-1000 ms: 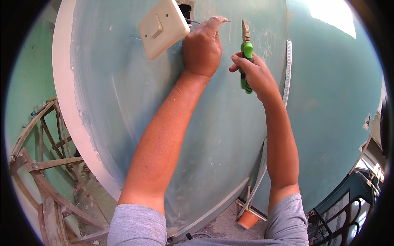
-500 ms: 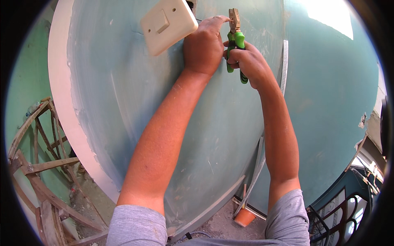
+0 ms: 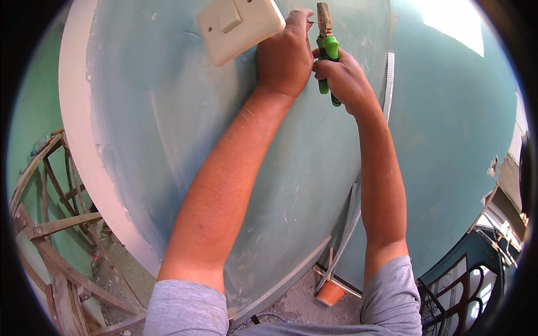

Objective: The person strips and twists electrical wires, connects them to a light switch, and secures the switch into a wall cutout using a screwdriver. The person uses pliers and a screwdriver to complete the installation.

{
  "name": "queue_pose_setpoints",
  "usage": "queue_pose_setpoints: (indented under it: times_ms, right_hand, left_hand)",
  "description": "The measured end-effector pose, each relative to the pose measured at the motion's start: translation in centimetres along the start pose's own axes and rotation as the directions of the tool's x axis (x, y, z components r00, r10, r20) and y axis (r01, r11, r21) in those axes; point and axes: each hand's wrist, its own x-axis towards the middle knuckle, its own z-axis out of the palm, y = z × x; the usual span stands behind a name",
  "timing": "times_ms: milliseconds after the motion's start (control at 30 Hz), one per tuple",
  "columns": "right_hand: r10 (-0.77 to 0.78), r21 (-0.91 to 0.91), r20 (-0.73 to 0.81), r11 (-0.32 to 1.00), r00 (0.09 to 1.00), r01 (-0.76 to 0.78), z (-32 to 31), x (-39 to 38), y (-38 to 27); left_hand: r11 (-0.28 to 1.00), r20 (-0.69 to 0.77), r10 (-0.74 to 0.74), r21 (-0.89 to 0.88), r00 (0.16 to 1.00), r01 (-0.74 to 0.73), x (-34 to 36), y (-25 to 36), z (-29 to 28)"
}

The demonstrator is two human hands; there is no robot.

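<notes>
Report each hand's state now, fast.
Left hand: closed, pinching a thin wire that pokes out toward the pliers.
Right hand: closed around the green-handled pliers.

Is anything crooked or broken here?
Yes. The white switch plate is tilted beside the left hand, and a switch usually sits straight. The blue-green wall also looks damaged: a chipped patch near its far-right edge breaks the smooth paint.

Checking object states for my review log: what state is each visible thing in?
Left hand: closed, holding wire.
Right hand: closed on pliers.
Wire: protruding toward the pliers.
Pliers: upright, jaws beside the wire; grip unclear.
Switch plate: tilted; on or off unclear.
Orange container: on the floor.
</notes>
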Motion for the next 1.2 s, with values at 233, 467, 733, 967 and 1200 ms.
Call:
queue_pose_setpoints:
  times_ms: [233,467,733,967,1200]
  right_hand:
    - [0.048,0.007,0.015,0.999,0.999,-0.048,0.1,-0.8,-1.4]
    - [0.007,0.022,-0.005,1.000,1.000,-0.007,0.0,-0.2,-0.1]
    - [-0.004,-0.296,-0.099,0.955,0.995,-0.026,0.3,-0.4,-0.6]
    - [-0.077,-0.250,-0.079,0.967,0.994,0.055,0.3,0.1,0.5]
    - [-0.141,-0.159,-0.064,0.979,0.988,0.129,0.8,0.9,2.0]
  left_hand:
    - [1.000,0.069,0.030,-0.001,0.997,-0.030,0.1,0.0,-1.0]
    - [0.977,-0.054,0.210,0.028,0.976,-0.209,0.1,-0.5,-0.1]
    - [0.979,-0.105,0.201,0.052,0.974,-0.196,0.2,-0.9,0.5]
    - [0.984,-0.081,0.174,0.064,0.981,-0.169,0.3,-0.5,0.2]
    - [0.979,-0.100,0.196,0.082,0.975,-0.189,0.4,-0.7,0.4]
